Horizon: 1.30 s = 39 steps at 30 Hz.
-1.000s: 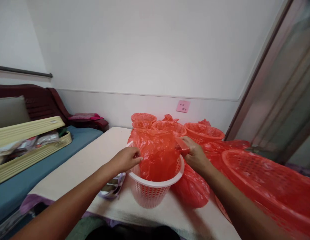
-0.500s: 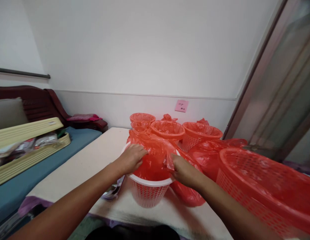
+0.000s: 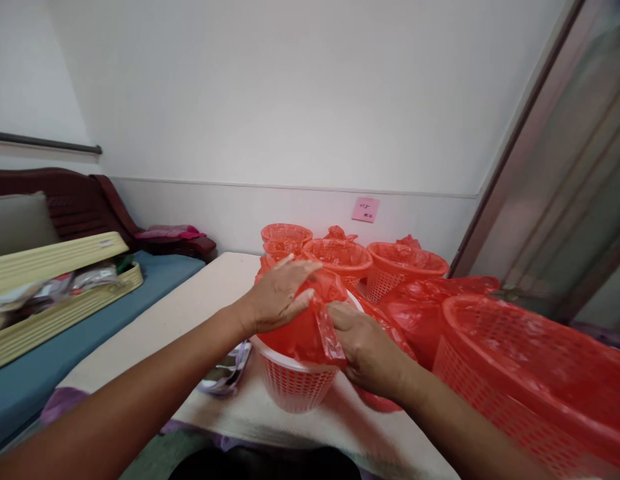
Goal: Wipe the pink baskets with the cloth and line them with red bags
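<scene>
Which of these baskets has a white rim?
The white basket in the middle, with the left hand over it; the other baskets, behind it and to its right, look red.

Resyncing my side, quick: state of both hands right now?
Left hand: open, over the red plastic bag; contact unclear.
Right hand: closed, holding part of that bag.

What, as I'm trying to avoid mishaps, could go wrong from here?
The see-through red bag might tear where the right hand grips it. A hard tug could also tip or shift the white basket, which stands near the front edge of the white tabletop.
</scene>
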Tool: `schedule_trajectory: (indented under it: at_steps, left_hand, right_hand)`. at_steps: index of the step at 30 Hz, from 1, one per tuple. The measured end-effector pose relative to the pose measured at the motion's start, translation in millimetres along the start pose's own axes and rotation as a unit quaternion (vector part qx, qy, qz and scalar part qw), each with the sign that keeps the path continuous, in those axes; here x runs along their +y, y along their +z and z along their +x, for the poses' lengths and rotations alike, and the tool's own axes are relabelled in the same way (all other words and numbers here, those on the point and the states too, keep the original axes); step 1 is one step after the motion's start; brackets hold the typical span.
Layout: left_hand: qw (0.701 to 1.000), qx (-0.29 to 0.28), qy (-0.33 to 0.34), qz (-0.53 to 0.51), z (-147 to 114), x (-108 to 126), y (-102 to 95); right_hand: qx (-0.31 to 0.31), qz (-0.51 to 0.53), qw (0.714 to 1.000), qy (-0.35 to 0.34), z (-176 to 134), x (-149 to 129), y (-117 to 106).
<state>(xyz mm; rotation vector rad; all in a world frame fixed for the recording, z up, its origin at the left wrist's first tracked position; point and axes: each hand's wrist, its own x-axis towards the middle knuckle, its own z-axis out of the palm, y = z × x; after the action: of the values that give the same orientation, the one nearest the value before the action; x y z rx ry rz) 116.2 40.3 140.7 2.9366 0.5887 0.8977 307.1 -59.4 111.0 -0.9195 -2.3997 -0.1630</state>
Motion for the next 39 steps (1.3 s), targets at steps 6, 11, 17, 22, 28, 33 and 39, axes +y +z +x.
schedule_trajectory:
  at_steps: [6,11,17,22,28,33,39]
  left_hand:
    - [0.987,-0.154,-0.021,0.032,-32.9,4.8,6.8]
    - [0.972,-0.207,-0.081,0.080,-54.5,-12.8,16.8]
    - [0.958,-0.174,-0.150,0.172,-37.1,-30.1,22.0]
    - [0.962,-0.126,-0.158,0.182,-39.9,-24.0,23.7]
    - [0.969,-0.199,-0.120,0.078,-61.6,-36.8,34.0]
    - [0.972,-0.208,-0.110,0.022,-64.7,-27.3,28.2]
    - [0.979,-0.190,-0.076,0.015,-94.1,-5.4,30.5]
  right_hand:
    - [-0.035,-0.133,0.986,0.097,-15.3,26.2,2.1]
    - [-0.032,-0.148,0.974,0.167,-24.1,56.8,7.6]
    - [0.122,-0.162,0.970,0.137,-0.8,56.1,-4.6]
    - [0.177,-0.173,0.963,0.104,-6.1,51.9,-4.8]
    - [-0.044,-0.171,0.962,0.208,-25.5,57.6,16.9]
    - [-0.065,-0.154,0.960,0.225,-27.9,45.4,13.2]
    - [-0.075,-0.096,0.960,0.254,-58.3,35.2,20.9]
